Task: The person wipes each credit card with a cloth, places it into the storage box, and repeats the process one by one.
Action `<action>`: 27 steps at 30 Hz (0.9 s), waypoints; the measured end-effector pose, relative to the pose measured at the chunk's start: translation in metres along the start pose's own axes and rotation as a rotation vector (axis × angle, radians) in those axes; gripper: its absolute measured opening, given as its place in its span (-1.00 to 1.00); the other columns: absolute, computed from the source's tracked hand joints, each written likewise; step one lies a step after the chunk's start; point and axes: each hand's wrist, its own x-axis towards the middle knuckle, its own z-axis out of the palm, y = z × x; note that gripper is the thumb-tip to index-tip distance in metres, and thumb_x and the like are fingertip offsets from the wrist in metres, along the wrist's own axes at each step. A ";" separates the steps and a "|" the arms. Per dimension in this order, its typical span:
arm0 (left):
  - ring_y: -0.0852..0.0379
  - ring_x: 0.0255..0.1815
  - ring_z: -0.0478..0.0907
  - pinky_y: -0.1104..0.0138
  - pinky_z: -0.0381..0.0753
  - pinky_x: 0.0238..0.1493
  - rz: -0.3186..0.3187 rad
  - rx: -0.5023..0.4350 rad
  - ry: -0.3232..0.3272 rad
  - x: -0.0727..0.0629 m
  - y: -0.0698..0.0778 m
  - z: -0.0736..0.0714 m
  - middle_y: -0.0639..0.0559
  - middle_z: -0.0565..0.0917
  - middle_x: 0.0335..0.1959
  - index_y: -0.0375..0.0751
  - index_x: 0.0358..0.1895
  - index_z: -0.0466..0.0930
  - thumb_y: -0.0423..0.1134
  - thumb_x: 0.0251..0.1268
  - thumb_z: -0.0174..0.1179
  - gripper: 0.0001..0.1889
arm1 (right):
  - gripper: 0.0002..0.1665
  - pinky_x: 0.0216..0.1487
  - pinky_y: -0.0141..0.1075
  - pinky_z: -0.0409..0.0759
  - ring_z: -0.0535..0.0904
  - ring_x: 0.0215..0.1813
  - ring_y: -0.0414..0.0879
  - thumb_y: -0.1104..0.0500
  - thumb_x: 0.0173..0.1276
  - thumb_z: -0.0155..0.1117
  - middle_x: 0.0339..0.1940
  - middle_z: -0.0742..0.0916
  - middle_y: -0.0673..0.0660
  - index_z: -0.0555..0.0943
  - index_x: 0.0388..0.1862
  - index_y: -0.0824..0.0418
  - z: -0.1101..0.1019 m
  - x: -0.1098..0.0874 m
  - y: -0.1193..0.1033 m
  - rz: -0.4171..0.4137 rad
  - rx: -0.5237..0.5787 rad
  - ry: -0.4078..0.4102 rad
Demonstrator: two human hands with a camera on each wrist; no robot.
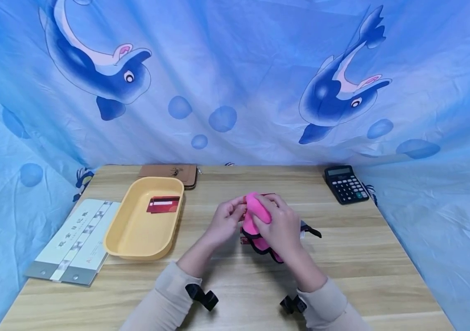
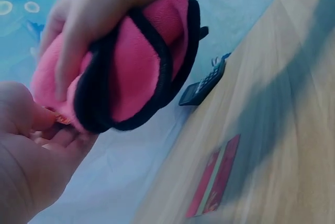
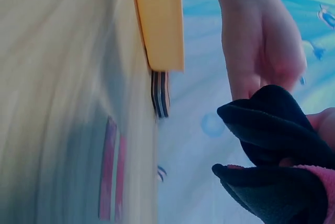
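Observation:
In the head view my right hand grips a folded pink cloth with black edging, its layers hanging below the palm. My left hand meets it from the left, pinching a red card whose edge shows at the cloth. From the left wrist, only a small red corner of that card appears between the left fingers; the cloth hides the rest. Fingers of the right hand press over the cloth there. Below the hands a red card with a pale stripe lies on the table.
A yellow tray with red cards in it stands at the left. Beside it lie a white-and-grey booklet and, behind, a brown wallet. A black calculator sits at the back right. Right of the hands is a black strap.

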 end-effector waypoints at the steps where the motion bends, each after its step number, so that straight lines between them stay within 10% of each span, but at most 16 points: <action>1: 0.01 0.04 0.68 0.36 0.69 0.08 -0.003 -0.021 0.008 0.000 0.001 -0.001 -0.33 0.65 0.12 -0.45 0.39 0.40 -0.46 0.61 -0.13 -0.60 | -0.47 -0.55 -0.16 0.63 0.69 -0.41 0.06 0.14 0.06 0.65 -0.12 0.76 0.15 0.75 0.06 0.18 -0.001 0.001 0.003 0.017 -0.011 -0.003; 9: -0.32 0.25 0.54 0.26 0.63 0.18 -0.041 -0.131 0.041 -0.001 0.003 -0.009 -0.46 0.52 0.26 -0.51 0.39 0.34 -0.47 0.62 -0.16 -0.61 | -0.42 -0.45 -0.12 0.65 0.70 -0.32 0.08 0.09 0.10 0.64 -0.12 0.75 0.15 0.73 0.13 0.16 -0.007 -0.001 0.024 0.121 -0.087 -0.014; 27: 0.22 -0.17 0.63 0.48 0.67 -0.09 0.005 -0.009 0.006 0.001 -0.005 0.002 -0.31 0.68 0.10 -0.40 0.41 0.40 -0.45 0.59 -0.15 -0.58 | -0.50 -0.61 -0.27 0.53 0.67 -0.48 -0.01 0.14 0.04 0.65 -0.16 0.75 0.11 0.78 0.01 0.17 0.007 -0.002 -0.009 -0.052 0.028 0.002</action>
